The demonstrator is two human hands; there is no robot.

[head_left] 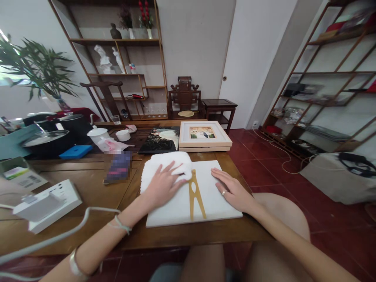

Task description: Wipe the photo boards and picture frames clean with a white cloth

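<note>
A white flat panel [211, 203] lies on the wooden table [96, 196] in front of me, with a gold A-shaped stand [195, 194] on its surface. A white cloth [164, 162] is bunched over the panel's far left corner. My left hand [163, 184] lies flat on the cloth, fingers spread. My right hand [232, 188], with a ring on one finger, rests flat on the panel's right part, fingers stretched out.
A framed photo [203, 135] and a dark print [161, 140] lie beyond the panel. A white box [48, 203] with a cable sits at the left. Pots, cups and a blue box crowd the far left. Shelves stand at the back and right, a bag [340, 176] on the floor.
</note>
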